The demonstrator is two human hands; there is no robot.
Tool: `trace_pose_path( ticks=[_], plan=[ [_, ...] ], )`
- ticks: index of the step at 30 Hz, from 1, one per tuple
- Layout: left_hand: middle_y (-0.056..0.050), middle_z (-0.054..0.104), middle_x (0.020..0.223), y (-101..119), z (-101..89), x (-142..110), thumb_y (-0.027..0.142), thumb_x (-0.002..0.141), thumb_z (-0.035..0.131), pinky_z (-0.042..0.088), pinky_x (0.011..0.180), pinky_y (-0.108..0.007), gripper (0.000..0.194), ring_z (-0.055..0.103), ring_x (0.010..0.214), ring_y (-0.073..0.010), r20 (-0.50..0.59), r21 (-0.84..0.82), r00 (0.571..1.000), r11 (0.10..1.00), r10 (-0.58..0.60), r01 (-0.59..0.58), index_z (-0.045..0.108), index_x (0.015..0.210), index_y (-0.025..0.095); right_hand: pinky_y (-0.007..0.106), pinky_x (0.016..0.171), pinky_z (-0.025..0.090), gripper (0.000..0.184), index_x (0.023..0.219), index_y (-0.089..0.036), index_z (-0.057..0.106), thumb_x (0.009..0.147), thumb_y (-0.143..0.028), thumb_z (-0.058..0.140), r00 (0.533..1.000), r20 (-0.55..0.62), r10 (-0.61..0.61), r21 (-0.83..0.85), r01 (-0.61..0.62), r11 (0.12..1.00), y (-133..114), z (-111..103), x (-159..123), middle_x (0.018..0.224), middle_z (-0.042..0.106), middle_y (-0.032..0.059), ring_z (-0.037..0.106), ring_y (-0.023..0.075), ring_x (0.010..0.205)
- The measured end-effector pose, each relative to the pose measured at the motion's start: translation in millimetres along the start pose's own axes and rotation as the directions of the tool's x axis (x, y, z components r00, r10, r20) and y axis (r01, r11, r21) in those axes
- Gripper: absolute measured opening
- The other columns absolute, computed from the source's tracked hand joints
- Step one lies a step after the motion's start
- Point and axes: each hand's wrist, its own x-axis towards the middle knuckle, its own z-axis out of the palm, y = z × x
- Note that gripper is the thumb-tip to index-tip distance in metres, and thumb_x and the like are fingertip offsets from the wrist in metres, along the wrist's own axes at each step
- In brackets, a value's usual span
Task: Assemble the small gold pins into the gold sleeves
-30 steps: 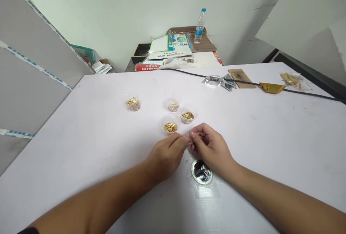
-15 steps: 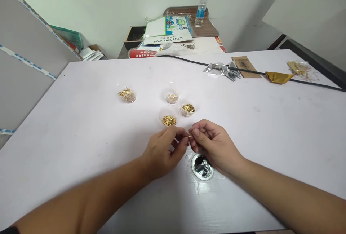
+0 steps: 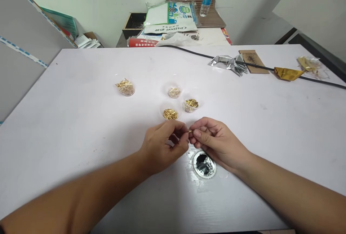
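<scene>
My left hand (image 3: 166, 145) and my right hand (image 3: 213, 140) meet fingertip to fingertip above the white table (image 3: 108, 198). Between their pinched tips shows a small gold-coloured pin (image 3: 190, 131), gripped from both sides; its ends are hidden by the fingers. Just beyond my left hand stands a clear cup of short gold pins (image 3: 170, 114). Behind it are a second cup of gold pins (image 3: 191, 104) and a cup of paler, finer pieces (image 3: 174, 92). Below my right hand, a round silver-rimmed disc (image 3: 204, 164) with a dark shiny middle lies under clear tape.
Farther left sits a cup of long gold pins (image 3: 125, 87). A black cable (image 3: 189, 51) runs along the back edge, past a silver foil bag (image 3: 224, 62), brown cardboard (image 3: 254, 61), a gold pouch (image 3: 288, 74) and a clear bag (image 3: 309, 65). A water bottle (image 3: 206, 1) stands behind the table.
The view has shifted slightly, so the table's things sit a little higher in the picture. Both hands stay pinched together, and more of the gold pin shows between them.
</scene>
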Motion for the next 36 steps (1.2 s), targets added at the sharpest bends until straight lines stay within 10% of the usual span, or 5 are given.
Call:
trace_pose_path(
  ticks=[36],
  plan=[
    [0.000, 0.061, 0.071, -5, -0.9, 0, 0.011, 0.084, 0.058, 0.054, 0.053, -0.012, 0.003, 0.059, 0.059, -0.0049, 0.077, -0.099, 0.993, 0.992, 0.085, -0.077, 0.056, 0.085, 0.013, 0.019, 0.050, 0.053, 0.003, 0.076, -0.018, 0.074, 0.075, -0.017, 0.076, 0.988, 0.110, -0.108, -0.253, 0.133, 0.958, -10, -10, 4, 0.068, 0.067, 0.0035, 0.061, 0.0092, 0.058]
  ],
)
